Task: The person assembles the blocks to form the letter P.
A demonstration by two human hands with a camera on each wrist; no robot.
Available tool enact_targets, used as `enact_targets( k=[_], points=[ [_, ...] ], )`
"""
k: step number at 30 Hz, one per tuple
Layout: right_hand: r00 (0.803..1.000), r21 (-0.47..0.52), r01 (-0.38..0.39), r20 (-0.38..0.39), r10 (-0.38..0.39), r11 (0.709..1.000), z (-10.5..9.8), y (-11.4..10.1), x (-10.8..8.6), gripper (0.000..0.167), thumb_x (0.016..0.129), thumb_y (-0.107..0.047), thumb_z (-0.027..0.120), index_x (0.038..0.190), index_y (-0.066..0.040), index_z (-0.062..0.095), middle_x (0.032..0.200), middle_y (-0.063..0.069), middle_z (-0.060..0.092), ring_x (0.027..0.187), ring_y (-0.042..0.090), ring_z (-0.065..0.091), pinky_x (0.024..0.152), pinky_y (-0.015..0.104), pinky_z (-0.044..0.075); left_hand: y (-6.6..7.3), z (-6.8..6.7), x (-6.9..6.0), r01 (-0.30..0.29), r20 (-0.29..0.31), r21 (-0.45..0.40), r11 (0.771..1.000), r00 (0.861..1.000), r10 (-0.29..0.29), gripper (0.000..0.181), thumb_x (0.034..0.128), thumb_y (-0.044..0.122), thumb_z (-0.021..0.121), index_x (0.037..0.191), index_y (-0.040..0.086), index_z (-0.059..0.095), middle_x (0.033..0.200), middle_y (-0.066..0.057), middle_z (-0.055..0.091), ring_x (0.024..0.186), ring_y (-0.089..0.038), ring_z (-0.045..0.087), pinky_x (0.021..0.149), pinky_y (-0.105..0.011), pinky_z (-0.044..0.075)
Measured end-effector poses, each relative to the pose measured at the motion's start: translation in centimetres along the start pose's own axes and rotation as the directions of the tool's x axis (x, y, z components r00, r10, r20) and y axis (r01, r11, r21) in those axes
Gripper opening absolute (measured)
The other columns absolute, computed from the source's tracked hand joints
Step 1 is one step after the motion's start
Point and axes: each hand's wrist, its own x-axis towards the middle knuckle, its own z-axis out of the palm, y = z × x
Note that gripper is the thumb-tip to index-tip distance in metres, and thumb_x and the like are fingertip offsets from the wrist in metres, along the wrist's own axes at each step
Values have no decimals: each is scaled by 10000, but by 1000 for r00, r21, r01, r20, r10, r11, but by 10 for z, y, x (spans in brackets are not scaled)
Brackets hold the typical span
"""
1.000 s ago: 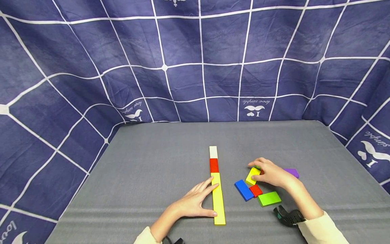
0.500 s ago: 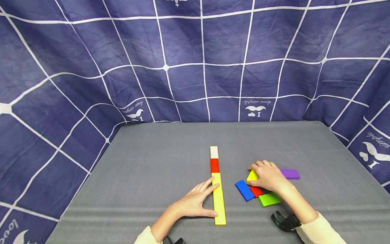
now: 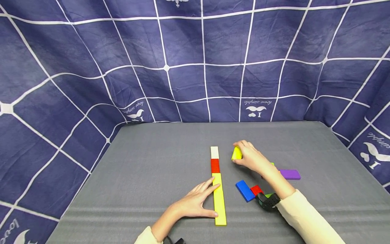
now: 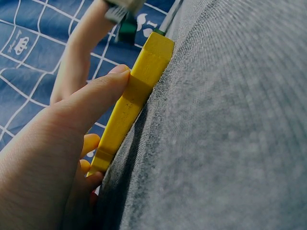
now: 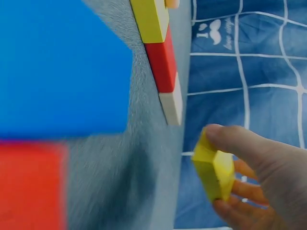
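Observation:
A long yellow block (image 3: pixel 220 205), a red block (image 3: pixel 215 166) and a white block (image 3: pixel 214 152) form a straight row end to end on the grey cloth. My left hand (image 3: pixel 192 204) rests on the long yellow block, fingers spread and fairly straight, the thumb near its front end. To the right of the row, my right hand (image 3: pixel 251 159) pinches a short yellow block (image 3: pixel 236 154) between thumb and fingers. In the right wrist view that yellow block (image 5: pixel 211 167) is tilted and apart from the white block (image 5: pixel 172 103).
Loose on the right lie a blue block (image 3: pixel 245 190), a small red block (image 3: pixel 256 190) and a purple block (image 3: pixel 290 174). Green pieces are partly hidden by my right arm and its black wrist device (image 3: pixel 267 200). A blue gridded cloth (image 3: pixel 189 81) hangs behind the grey surface (image 3: pixel 152 162).
My right hand has taken the short yellow block from the loose pieces and moved it away from me and leftward, toward the white end of the row. My left hand stays put.

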Motion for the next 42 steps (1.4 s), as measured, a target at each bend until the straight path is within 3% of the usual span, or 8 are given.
enact_targets(
  k=[9, 17, 20, 25, 28, 32, 36, 42],
  points=[
    [1000, 69, -3, 14, 2, 998, 28, 6, 43, 424, 749, -115, 700, 1079, 65, 504, 1072, 230, 540, 911, 328, 527, 798, 448, 449, -1, 2, 2, -2, 6, 10, 1000, 1000, 2, 825, 759, 566, 607, 1440, 301, 225, 1539, 41, 97, 1351, -244, 288, 1063, -467, 293],
    [981, -2, -183, -58, 183, 983, 43, 12, 54, 294, 839, -158, 636, 1100, -22, 633, 1145, 193, 560, 1027, 383, 573, 809, 516, 481, -2, 3, 2, -14, -7, 25, 1000, 1000, 15, 825, 759, 572, 602, 1439, 300, 223, 1538, 42, 100, 1345, -242, 299, 1057, -461, 303],
    [992, 46, -119, -44, 121, 992, 60, 29, 67, 278, 900, -78, 528, 1158, -22, 614, 1215, 199, 539, 1112, 362, 545, 931, 465, 438, -2, 2, 1, -15, -6, 25, 1000, 1000, 15, 828, 757, 573, 601, 1440, 292, 227, 1538, 32, 106, 1344, -247, 299, 1056, -463, 304],
    [994, 59, 79, -77, -74, 995, 135, 100, 102, 372, 979, -172, 325, 1291, -81, 506, 1378, 97, 447, 1302, 177, 400, 1105, 221, 249, -3, 3, 0, -21, -3, 26, 999, 1000, 21, 825, 758, 571, 601, 1439, 288, 232, 1538, 27, 109, 1338, -247, 308, 1049, -461, 313],
    [998, 115, 69, 1, -69, 991, 127, 83, 101, 401, 955, -85, 304, 1323, -49, 461, 1421, 114, 394, 1331, 222, 354, 1120, 283, 238, -3, 3, 0, -22, -3, 27, 999, 1000, 22, 823, 760, 571, 601, 1439, 291, 230, 1538, 29, 106, 1337, -247, 309, 1047, -465, 316],
    [992, 195, 44, 106, -65, 980, 74, 24, 80, 436, 882, 67, 329, 1294, 28, 467, 1402, 209, 384, 1293, 365, 366, 1075, 451, 290, -2, 2, 1, -20, -4, 26, 999, 1000, 21, 825, 759, 577, 598, 1439, 302, 223, 1538, 38, 101, 1340, -243, 304, 1048, -464, 315],
    [987, 124, 105, 112, -119, 987, 57, 6, 70, 438, 852, 109, 351, 1256, 29, 500, 1366, 260, 402, 1247, 398, 410, 1031, 459, 345, -1, 2, 1, -26, -4, 27, 999, 1000, 26, 824, 761, 582, 593, 1440, 304, 217, 1538, 37, 103, 1340, -240, 303, 1049, -460, 315],
    [977, 139, 144, 139, -163, 980, 57, 0, 70, 501, 811, 143, 358, 1273, 6, 497, 1388, 251, 379, 1268, 397, 385, 1038, 486, 326, -2, 2, 1, -16, 1, 15, 1000, 1000, 16, 822, 764, 579, 590, 1441, 309, 210, 1538, 39, 98, 1345, -248, 295, 1047, -473, 312]
  ],
)
